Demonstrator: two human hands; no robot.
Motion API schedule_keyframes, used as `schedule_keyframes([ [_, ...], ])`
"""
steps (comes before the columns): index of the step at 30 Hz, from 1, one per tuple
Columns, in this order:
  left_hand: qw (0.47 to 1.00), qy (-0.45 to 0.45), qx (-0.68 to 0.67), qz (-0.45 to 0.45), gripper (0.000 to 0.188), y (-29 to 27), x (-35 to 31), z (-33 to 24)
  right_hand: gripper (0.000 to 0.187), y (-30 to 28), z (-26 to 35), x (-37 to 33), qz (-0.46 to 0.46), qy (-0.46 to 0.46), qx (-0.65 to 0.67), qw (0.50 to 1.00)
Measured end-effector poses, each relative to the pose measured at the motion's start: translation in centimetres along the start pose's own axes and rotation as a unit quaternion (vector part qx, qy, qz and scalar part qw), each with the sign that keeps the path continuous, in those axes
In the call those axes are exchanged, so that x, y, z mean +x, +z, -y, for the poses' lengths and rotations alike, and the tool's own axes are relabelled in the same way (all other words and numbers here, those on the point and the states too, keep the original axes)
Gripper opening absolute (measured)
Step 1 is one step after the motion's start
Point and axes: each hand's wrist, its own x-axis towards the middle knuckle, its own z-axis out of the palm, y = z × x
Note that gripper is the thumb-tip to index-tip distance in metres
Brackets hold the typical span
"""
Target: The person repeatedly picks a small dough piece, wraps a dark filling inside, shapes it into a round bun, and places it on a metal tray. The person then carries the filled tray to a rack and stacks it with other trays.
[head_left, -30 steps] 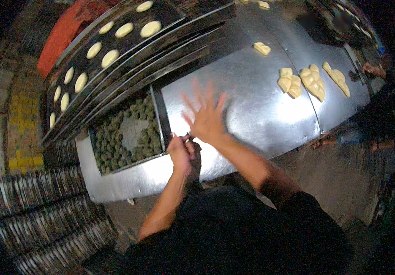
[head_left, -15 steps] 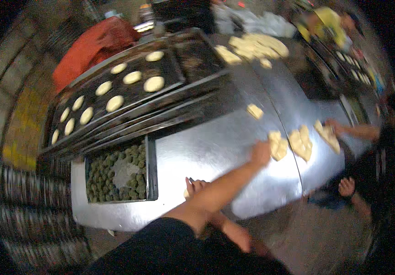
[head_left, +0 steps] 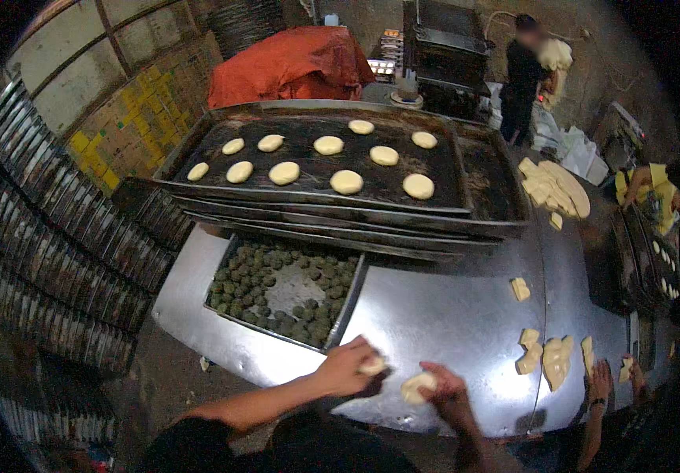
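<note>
My left hand (head_left: 348, 369), low in the middle, has its fingers curled round a small pale dough piece (head_left: 372, 366). Just to its right, my right hand (head_left: 448, 389) grips a flattened dough piece (head_left: 419, 388) between thumb and fingers. Both pieces are above the near edge of the metal table. Beyond my left hand lies a square metal tray (head_left: 361, 296) of dark green balls (head_left: 257, 277), with a bare patch in its middle. Cut dough pieces (head_left: 557, 361) lie on the table to my right.
Stacked black baking trays (head_left: 316, 206) stand at the back, the top one carrying several pale dough rounds (head_left: 328, 145). A large dough slab (head_left: 554, 188) lies far right. A co-worker's hands (head_left: 601, 381) are by the right-hand dough. Tray racks (head_left: 48, 229) stand left.
My left hand has drawn back leftward from the cut dough on the right, now holding a piece. My forearms are uncrossed. The view has swung, showing more of the left and back.
</note>
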Motion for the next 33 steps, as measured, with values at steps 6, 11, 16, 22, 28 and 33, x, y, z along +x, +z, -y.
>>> schedule_keyframes([
  [6, 0.957, -0.232, 0.153, -0.086, 0.055, -11.2, -15.5, 7.5, 0.044, 0.0, 18.3, 18.1, 0.008, -0.341, -0.090, 0.936],
  [11, 0.939, -0.320, -0.032, -0.123, 0.038, -10.1, -19.1, 12.9, 0.039, 5.6, 34.4, 37.1, -0.186, -0.415, -0.240, 0.858],
  [16, 0.965, -0.166, 0.109, -0.170, 0.027, -9.6, -19.4, 12.9, 0.048, 11.9, 35.7, 51.2, -0.329, -0.498, -0.330, 0.731],
  [22, 0.955, -0.165, 0.143, -0.203, 0.027, -9.5, -20.7, 11.5, 0.046, 13.2, 35.1, 51.7, -0.283, -0.355, -0.340, 0.823],
  [28, 0.962, -0.229, 0.010, -0.151, 0.039, -10.1, -18.2, 10.3, 0.022, 13.8, 30.4, 29.3, -0.145, -0.446, -0.116, 0.876],
  [33, 0.899, -0.131, -0.215, -0.358, 0.026, -10.9, -8.4, -1.0, 0.012, 19.2, 17.3, 11.8, -0.066, -0.363, -0.044, 0.928],
])
